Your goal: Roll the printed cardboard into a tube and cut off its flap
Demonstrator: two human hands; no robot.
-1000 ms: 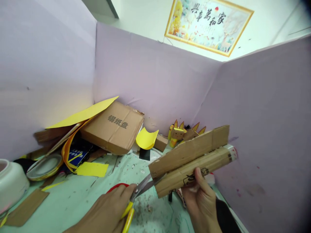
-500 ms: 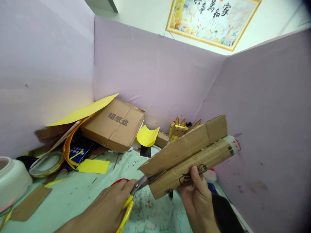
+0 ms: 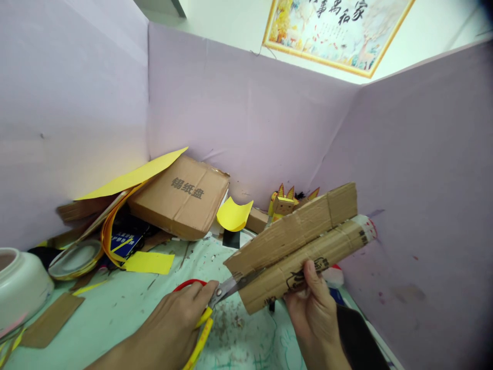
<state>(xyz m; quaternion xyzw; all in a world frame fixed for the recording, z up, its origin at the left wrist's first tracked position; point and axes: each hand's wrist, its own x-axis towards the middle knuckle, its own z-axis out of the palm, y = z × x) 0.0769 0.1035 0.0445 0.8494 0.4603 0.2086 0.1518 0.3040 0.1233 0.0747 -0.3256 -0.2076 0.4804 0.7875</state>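
My left hand is wrapped round the handles of a pair of scissors with one red and one yellow grip. The blades reach into the slit of a creased piece of brown cardboard, which is split lengthwise into two strips joined toward the right. Printed black marks run along its lower strip, and its far right end is white and red. My right hand grips that lower strip, thumb on top and fingers hidden underneath.
A brown cardboard box leans among yellow sheets at the left. A white pot and a cardboard scrap lie nearer. A small cardboard figure stands at the back. Lilac panels enclose the table.
The scissors' red grip has risen a little, spreading the handles wider. Both cardboard strips have shifted slightly, and my hands keep their holds.
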